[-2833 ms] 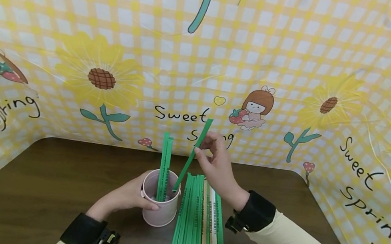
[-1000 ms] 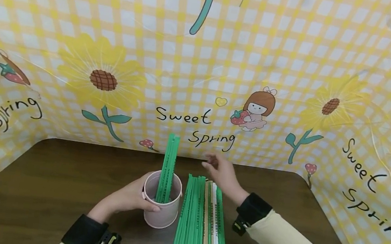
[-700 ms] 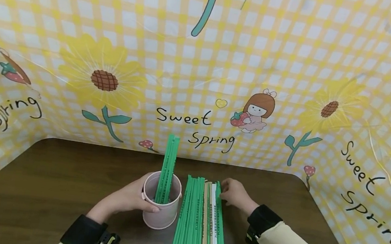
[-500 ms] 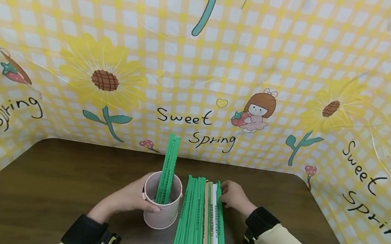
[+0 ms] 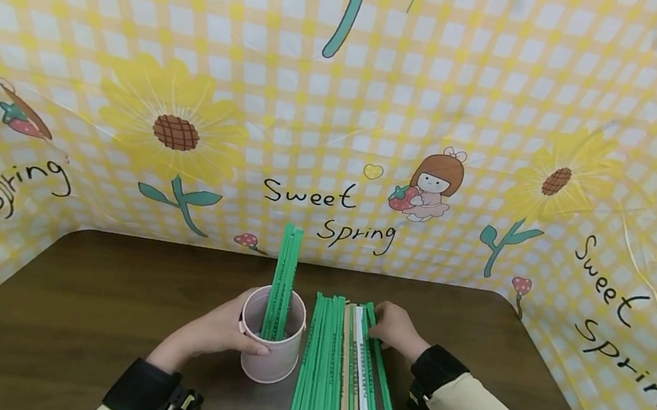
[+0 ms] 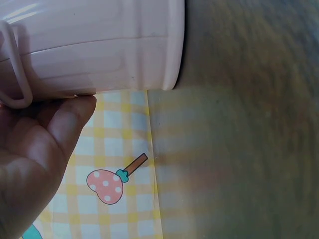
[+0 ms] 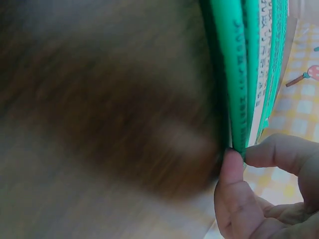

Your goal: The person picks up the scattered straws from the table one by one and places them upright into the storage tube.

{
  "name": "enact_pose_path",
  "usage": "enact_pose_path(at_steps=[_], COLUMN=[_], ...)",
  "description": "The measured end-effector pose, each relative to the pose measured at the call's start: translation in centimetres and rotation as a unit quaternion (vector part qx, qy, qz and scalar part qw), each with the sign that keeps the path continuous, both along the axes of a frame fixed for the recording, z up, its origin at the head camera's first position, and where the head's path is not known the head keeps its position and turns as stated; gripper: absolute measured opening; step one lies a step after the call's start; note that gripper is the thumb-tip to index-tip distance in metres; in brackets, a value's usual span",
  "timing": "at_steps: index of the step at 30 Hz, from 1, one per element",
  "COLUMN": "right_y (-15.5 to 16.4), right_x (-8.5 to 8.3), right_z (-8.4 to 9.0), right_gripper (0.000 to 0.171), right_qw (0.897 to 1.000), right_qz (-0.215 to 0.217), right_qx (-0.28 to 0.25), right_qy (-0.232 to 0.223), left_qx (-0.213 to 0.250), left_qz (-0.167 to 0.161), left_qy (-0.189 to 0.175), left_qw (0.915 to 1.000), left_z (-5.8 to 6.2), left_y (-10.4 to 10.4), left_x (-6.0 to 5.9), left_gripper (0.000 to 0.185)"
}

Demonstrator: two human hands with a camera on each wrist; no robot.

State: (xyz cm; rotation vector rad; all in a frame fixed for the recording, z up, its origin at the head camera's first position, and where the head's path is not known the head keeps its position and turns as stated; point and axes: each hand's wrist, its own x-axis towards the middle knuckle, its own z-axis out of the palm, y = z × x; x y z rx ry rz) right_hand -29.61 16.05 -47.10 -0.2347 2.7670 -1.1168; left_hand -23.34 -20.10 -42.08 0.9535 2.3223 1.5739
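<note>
Pinching the far end of one green strip (image 5: 380, 380), the right hand (image 5: 395, 327) is best lifted slowly, so the pile (image 5: 330, 361) beside it is not pushed. The cup (image 5: 271, 354) is held steady by the left hand (image 5: 223, 332), just left of the pile.

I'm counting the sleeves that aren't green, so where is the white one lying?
In the head view the white sleeve lies flat on the table within the row of green sleeves, right of the pink cup and just left of the right hand.
</note>
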Motion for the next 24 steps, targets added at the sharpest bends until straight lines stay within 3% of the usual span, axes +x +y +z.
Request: enact_pose_path(at_steps=[1, 3, 6, 9, 10, 15, 18, 21, 24], right_y=[1.1, 2.2, 2.3, 0.6, 1.0, 1.0, -0.3, -1.1, -2.7], right_x=[-1.0, -2.0, -1.4, 1.8, 1.9, 2.8, 3.2, 3.0, 3.4], right_z=[-1.6, -3.0, -1.7, 3.3, 3.6, 7.4, 11.9, 15.6, 18.7], right_gripper=[0.054, 0.057, 0.055, 0.050, 0.046, 0.045, 0.049, 0.048, 0.045], right_qw=[1.000, 0.999, 1.000, 0.999, 0.998, 0.994, 0.992, 0.976, 0.947], right_qz=[0.020, 0.032, 0.012, -0.021, 0.001, 0.020, -0.016, -0.029, -0.036], right_qx=[-0.004, 0.000, -0.022, -0.034, -0.064, -0.101, -0.117, -0.190, -0.282], right_qy=[0.013, 0.017, -0.011, -0.037, -0.018, 0.028, 0.050, 0.098, 0.151], left_qx=[0.001, 0.003, 0.005, 0.010, 0.013, 0.024, 0.022, 0.020, 0.015], left_qz=[-0.002, -0.002, -0.006, -0.014, -0.017, -0.034, -0.029, -0.026, -0.023], left_qy=[-0.001, -0.002, -0.004, -0.006, -0.007, -0.016, -0.011, -0.006, -0.004], left_qw=[1.0000, 1.0000, 1.0000, 0.9998, 0.9998, 0.9990, 0.9993, 0.9994, 0.9996], left_z=[0.0, 0.1, 0.1, 0.0, -0.1, -0.2, -0.1, 0.0, 0.1], left_y=[0.0, 0.0, -0.1, 0.0, 0.0, 0.1, 0.1, 0.1, 0.0], left_x=[0.0, 0.0, 0.0, 0.0, 0.0, -0.3, -0.3, -0.4, -0.3], left_gripper=[0.093, 0.094, 0.094, 0.092, 0.091, 0.087, 0.088, 0.088, 0.089])
